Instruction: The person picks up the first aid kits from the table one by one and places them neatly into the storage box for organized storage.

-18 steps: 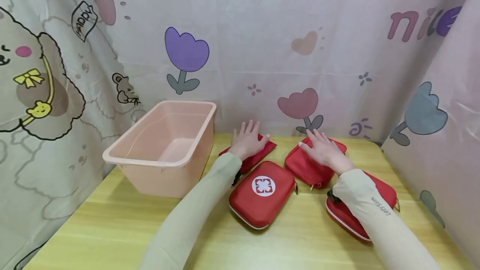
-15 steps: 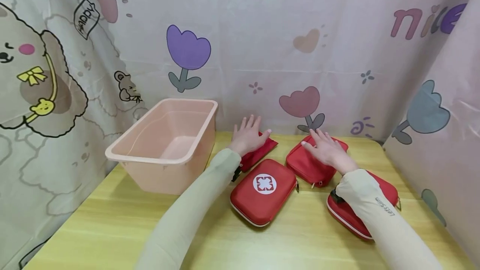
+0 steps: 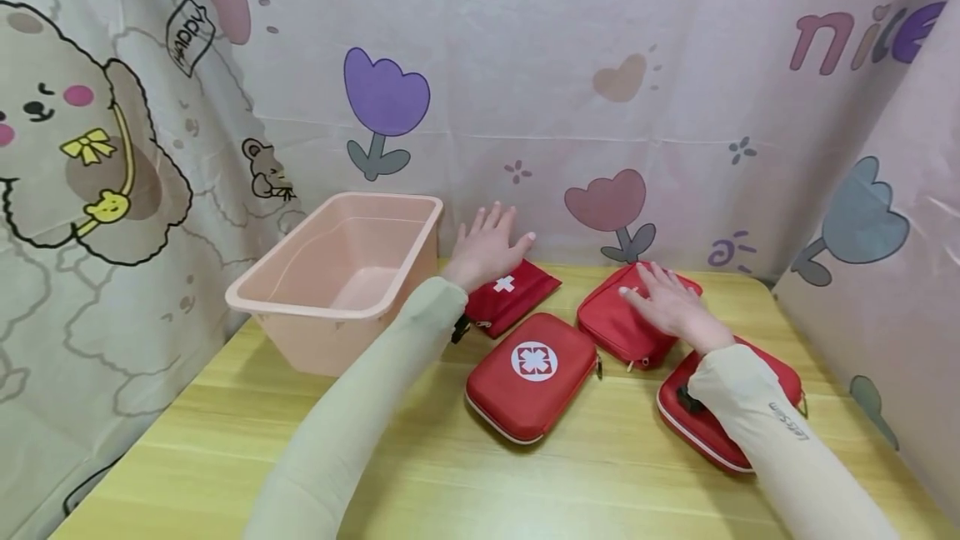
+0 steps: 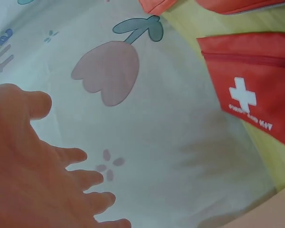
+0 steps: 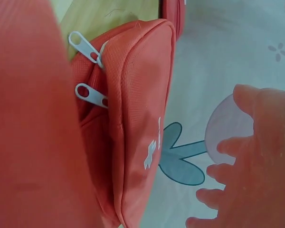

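In the head view I see the L hand [image 3: 487, 252] near mid frame, over the far left side of a flat red pouch [image 3: 517, 300] w/ a white cross. Its grip is spread & holds nothing; the L wrist view shows cloth [image 4: 152, 133] b/w the fingers & the pouch. The R hand [image 3: 678, 307] is right of mid frame, over a soft red zip bag [image 3: 611, 315]. That grip is spread too, & I see a gap b/w its fingers & the bag in the R wrist view. A hard red case [image 3: 528, 382] w/ a round white badge lies just below the pouch, a bit below mid frame. One more red case [image 3: 780, 369] is lower right, partly hid by the R sleeve [image 3: 772, 432]. A pink tub [image 3: 315, 336] stands left of mid frame. All sit on the counter [image 3: 405, 473].
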Tool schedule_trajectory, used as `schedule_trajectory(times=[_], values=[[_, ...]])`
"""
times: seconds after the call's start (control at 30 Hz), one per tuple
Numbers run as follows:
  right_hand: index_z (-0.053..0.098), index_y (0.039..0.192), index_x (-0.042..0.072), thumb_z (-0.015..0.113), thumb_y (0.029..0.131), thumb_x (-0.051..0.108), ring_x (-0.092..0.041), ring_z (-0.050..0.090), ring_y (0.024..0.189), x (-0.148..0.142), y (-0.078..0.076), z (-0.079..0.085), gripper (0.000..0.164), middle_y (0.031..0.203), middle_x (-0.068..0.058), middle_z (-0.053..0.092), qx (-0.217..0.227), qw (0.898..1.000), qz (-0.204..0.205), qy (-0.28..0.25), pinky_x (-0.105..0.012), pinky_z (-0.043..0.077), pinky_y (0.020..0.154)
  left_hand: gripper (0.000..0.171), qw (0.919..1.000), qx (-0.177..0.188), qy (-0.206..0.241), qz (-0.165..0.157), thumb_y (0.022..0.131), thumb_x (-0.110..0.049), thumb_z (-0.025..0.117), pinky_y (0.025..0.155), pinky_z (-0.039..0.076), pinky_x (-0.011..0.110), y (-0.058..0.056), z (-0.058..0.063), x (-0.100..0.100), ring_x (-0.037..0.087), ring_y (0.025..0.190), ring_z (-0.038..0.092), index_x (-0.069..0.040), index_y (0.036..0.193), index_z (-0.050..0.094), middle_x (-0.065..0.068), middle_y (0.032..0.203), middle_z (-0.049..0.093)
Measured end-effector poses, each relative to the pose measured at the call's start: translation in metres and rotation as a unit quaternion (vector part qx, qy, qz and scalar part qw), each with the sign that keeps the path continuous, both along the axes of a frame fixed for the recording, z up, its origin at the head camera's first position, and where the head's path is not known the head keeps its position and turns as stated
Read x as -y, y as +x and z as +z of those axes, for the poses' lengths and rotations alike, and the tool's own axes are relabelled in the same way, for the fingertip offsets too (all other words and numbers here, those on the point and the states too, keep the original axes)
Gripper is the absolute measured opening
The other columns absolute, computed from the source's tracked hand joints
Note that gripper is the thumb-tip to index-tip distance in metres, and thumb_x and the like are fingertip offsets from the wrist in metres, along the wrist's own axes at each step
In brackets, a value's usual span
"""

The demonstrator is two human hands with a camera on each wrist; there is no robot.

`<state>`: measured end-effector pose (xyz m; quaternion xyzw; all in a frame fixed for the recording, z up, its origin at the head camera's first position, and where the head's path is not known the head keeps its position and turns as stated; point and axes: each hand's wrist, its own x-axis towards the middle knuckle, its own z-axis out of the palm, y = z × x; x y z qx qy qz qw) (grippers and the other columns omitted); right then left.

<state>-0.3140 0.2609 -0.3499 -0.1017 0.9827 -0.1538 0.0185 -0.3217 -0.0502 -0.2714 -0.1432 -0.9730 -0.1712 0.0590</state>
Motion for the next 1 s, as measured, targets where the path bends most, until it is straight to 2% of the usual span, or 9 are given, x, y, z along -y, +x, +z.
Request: schedule_trajectory(times=[0.27, 0.5, 0.67, 0.8, 1.0], values=[[0.013, 0.154, -0.002, 0.039, 0.100, 0.055, -0.056, 0.004, 0.139, -0.008, 0.002, 0.003, 0.083, 0.155, -0.035, 0.007, 0.001, 1.000, -0.004, -0.010, -0.073, 0.004, 0.105, 0.071, 0.9998, -0.001, 0.018, -0.003, 0.101, -0.054, 0.034, 0.116, 0.002, 0.054, 0.008, 0.025, 0.026, 0.032, 0.149, 0.001, -0.016, 0.158, 0.016, 0.009, 0.164, 0.006], [0.014, 0.154, -0.004, 0.038, 0.100, 0.056, -0.057, 0.004, 0.138, -0.010, 0.004, 0.003, 0.084, 0.154, -0.036, 0.007, 0.002, 1.000, 0.000, -0.012, -0.072, 0.004, 0.106, 0.072, 0.9983, -0.021, 0.054, 0.000, 0.103, -0.053, 0.034, 0.117, 0.003, 0.052, 0.011, 0.049, 0.062, 0.031, 0.148, -0.001, -0.011, 0.158, 0.016, 0.011, 0.163, 0.003], [0.015, 0.153, -0.005, 0.039, 0.101, 0.054, -0.059, 0.005, 0.137, -0.009, 0.006, 0.001, 0.082, 0.154, -0.037, 0.007, 0.002, 1.000, 0.003, -0.011, -0.072, 0.004, 0.107, 0.070, 0.9985, -0.034, 0.042, 0.012, 0.104, -0.048, 0.032, 0.116, 0.006, 0.056, 0.013, 0.063, 0.103, 0.037, 0.147, 0.004, -0.005, 0.156, 0.017, 0.017, 0.162, 0.008], [0.015, 0.153, -0.006, 0.040, 0.101, 0.052, -0.060, 0.006, 0.136, -0.011, 0.007, -0.001, 0.082, 0.153, -0.037, 0.008, 0.002, 1.000, 0.004, -0.011, -0.071, 0.005, 0.107, 0.070, 0.9982, -0.031, 0.029, 0.043, 0.104, -0.048, 0.030, 0.115, 0.006, 0.058, 0.016, 0.070, 0.143, 0.042, 0.146, 0.004, -0.001, 0.155, 0.017, 0.023, 0.160, 0.008], [0.014, 0.152, -0.008, 0.039, 0.101, 0.053, -0.061, 0.005, 0.136, -0.017, 0.008, 0.001, 0.083, 0.152, -0.039, 0.008, -0.002, 1.000, 0.002, -0.014, -0.073, 0.005, 0.106, 0.078, 0.9957, -0.022, 0.027, 0.086, 0.101, -0.056, 0.026, 0.111, 0.009, 0.066, 0.029, 0.070, 0.196, 0.045, 0.144, 0.009, 0.000, 0.155, 0.016, 0.026, 0.158, 0.015]])
